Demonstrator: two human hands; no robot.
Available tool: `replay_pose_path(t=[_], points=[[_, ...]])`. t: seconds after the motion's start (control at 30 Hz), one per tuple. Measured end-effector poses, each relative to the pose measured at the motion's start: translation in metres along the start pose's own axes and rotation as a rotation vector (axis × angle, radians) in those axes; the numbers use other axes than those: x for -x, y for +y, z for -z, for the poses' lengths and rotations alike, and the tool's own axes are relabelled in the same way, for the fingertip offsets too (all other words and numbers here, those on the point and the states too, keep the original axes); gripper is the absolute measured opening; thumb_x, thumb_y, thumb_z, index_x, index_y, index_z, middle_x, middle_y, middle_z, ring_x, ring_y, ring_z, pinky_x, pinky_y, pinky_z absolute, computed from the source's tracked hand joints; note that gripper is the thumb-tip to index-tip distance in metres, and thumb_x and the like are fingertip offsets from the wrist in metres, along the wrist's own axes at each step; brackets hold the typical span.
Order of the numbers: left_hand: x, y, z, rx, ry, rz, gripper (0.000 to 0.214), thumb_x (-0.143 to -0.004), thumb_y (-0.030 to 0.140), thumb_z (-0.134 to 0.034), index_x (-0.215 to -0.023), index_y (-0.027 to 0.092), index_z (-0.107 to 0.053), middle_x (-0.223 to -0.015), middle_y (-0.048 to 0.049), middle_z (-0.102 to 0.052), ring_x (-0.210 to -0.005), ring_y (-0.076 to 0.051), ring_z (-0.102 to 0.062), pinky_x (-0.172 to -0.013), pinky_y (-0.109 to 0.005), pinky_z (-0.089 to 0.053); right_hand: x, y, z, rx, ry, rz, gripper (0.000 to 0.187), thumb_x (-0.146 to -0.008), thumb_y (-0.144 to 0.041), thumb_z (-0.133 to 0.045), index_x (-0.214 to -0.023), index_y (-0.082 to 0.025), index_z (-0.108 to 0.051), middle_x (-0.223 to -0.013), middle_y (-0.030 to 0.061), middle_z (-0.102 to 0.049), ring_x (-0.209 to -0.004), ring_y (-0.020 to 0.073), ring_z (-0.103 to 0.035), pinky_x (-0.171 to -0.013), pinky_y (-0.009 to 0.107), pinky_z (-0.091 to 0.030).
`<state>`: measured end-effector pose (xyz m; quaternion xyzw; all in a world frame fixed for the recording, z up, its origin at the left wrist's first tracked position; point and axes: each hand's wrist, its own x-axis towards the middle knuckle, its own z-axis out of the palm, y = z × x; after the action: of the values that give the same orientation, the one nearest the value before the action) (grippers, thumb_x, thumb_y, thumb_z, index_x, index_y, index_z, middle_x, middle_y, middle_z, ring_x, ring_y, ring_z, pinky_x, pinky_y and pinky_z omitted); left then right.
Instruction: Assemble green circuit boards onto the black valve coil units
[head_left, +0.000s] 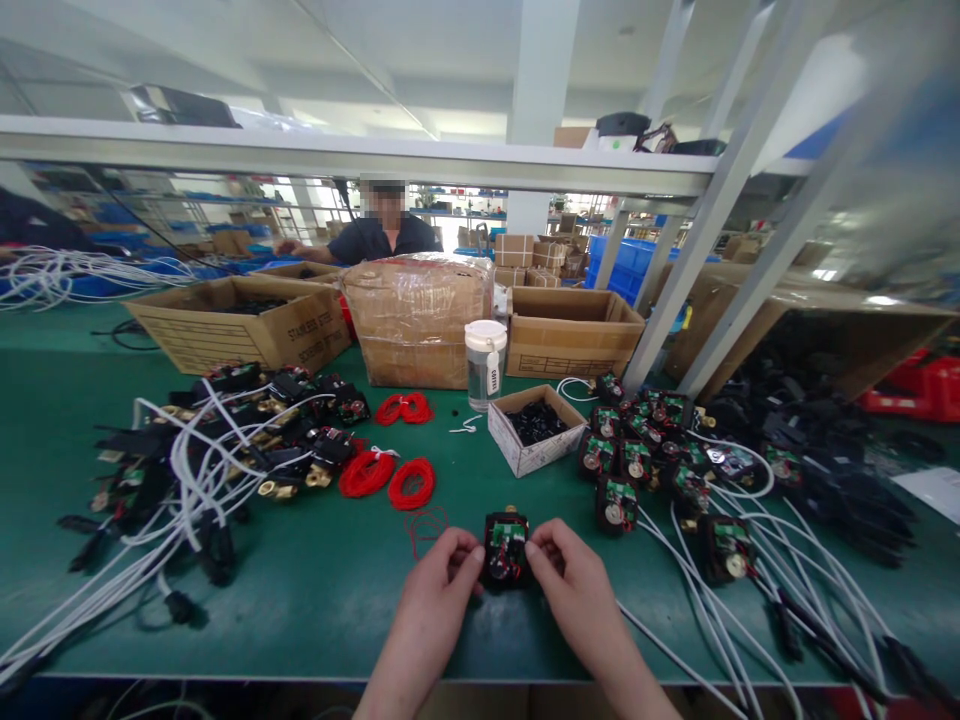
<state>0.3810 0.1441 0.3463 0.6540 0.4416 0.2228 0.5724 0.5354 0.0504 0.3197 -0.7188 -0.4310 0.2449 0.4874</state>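
Note:
Near the front of the green bench, a small black housing with an exposed green circuit board (507, 552) stands between my hands, a brass fitting at its top end. My left hand (441, 585) grips its left edge, thumb and fingers closed. From the other side my right hand (571, 572) pinches the right edge close to some red wires. Fingertips of both hands are partly hidden. Loose thin red wire (425, 530) lies just beyond my left hand. Similar housings with circuit boards (636, 460) crowd together to the right, trailing white cables.
Black valve units with brass ends and white cables (225, 440) are heaped at left. Red wire coils (412, 484), a box of small black parts (536, 424) and a lidded cup (486, 365) stand ahead. Cartons (420, 325) line the back; a person (386, 230) sits beyond.

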Motion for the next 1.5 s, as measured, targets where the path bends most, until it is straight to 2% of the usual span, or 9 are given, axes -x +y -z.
replay_pose_path(t=[0.27, 0.67, 0.77, 0.93, 1.13, 1.33, 1.43, 1.5], points=[[-0.002, -0.004, 0.001, -0.012, -0.022, 0.001, 0.025, -0.076, 0.047, -0.053, -0.079, 0.023, -0.056, -0.073, 0.0003, -0.062, -0.064, -0.019, -0.062, -0.066, -0.03, -0.047, -0.001, -0.001, 0.002, -0.014, -0.015, -0.01, 0.02, -0.092, -0.04, -0.052, -0.083, -0.023, -0.058, -0.076, -0.0005, -0.06, -0.071, 0.0192, -0.058, -0.066, 0.029, -0.043], [0.001, -0.007, 0.001, -0.086, -0.041, -0.031, 0.024, -0.079, 0.046, -0.051, -0.083, 0.023, -0.058, -0.077, -0.0021, -0.067, -0.069, -0.02, -0.065, -0.068, -0.03, -0.049, 0.004, 0.002, 0.001, 0.009, -0.038, 0.001, 0.014, -0.092, -0.034, -0.051, -0.087, -0.023, -0.058, -0.08, 0.0003, -0.061, -0.072, 0.0188, -0.057, -0.067, 0.03, -0.044], [0.0, -0.01, 0.0, -0.112, -0.026, -0.05, 0.024, -0.078, 0.041, -0.053, -0.089, 0.022, -0.061, -0.086, -0.0054, -0.071, -0.073, -0.021, -0.067, -0.072, -0.032, -0.051, 0.005, 0.004, 0.001, 0.005, -0.051, 0.0, 0.01, -0.091, -0.031, -0.052, -0.088, -0.023, -0.058, -0.08, -0.0002, -0.059, -0.071, 0.0184, -0.056, -0.066, 0.03, -0.044], [0.0, -0.013, -0.001, -0.052, -0.072, -0.022, 0.046, -0.076, 0.041, -0.056, -0.114, 0.017, -0.065, -0.107, -0.0103, -0.076, -0.074, -0.021, -0.07, -0.075, -0.034, -0.053, 0.006, 0.006, -0.001, -0.03, -0.07, -0.025, 0.006, -0.088, -0.026, -0.054, -0.09, -0.022, -0.058, -0.079, -0.0006, -0.058, -0.07, 0.0179, -0.055, -0.066, 0.029, -0.044], [0.0, -0.015, 0.0, -0.033, -0.081, -0.016, 0.05, -0.075, 0.041, -0.058, -0.117, 0.014, -0.065, -0.109, -0.0125, -0.077, -0.073, -0.022, -0.069, -0.076, -0.036, -0.052, 0.009, 0.002, 0.0, -0.06, -0.065, -0.022, 0.012, -0.092, -0.032, -0.053, -0.091, -0.022, -0.06, -0.081, -0.0001, -0.061, -0.071, 0.0173, -0.057, -0.066, 0.028, -0.044], [-0.002, -0.017, -0.002, -0.074, -0.047, -0.033, 0.045, -0.075, 0.039, -0.059, -0.113, 0.016, -0.068, -0.101, -0.0097, -0.078, -0.071, -0.021, -0.066, -0.076, -0.035, -0.052, 0.004, 0.003, -0.002, 0.004, -0.003, 0.001, 0.011, -0.091, -0.031, -0.056, -0.09, -0.022, -0.062, -0.079, 0.0001, -0.062, -0.069, 0.0175, -0.057, -0.064, 0.028, -0.044], [-0.003, -0.015, 0.001, -0.068, -0.076, -0.041, 0.046, -0.077, 0.039, -0.059, -0.116, 0.016, -0.068, -0.107, -0.0102, -0.078, -0.072, -0.02, -0.067, -0.077, -0.035, -0.054, 0.003, 0.001, -0.001, 0.023, 0.013, 0.036, 0.013, -0.094, -0.032, -0.054, -0.091, -0.022, -0.063, -0.083, 0.0017, -0.064, -0.071, 0.0179, -0.059, -0.065, 0.029, -0.045], [-0.004, -0.012, 0.004, -0.055, -0.065, -0.073, 0.048, -0.081, 0.041, -0.056, -0.12, 0.016, -0.067, -0.113, -0.0112, -0.077, -0.082, -0.022, -0.071, -0.082, -0.035, -0.055, 0.002, -0.002, 0.001, 0.026, 0.035, 0.059, 0.014, -0.096, -0.032, -0.054, -0.093, -0.022, -0.063, -0.084, 0.0021, -0.064, -0.073, 0.0183, -0.06, -0.066, 0.03, -0.046]])
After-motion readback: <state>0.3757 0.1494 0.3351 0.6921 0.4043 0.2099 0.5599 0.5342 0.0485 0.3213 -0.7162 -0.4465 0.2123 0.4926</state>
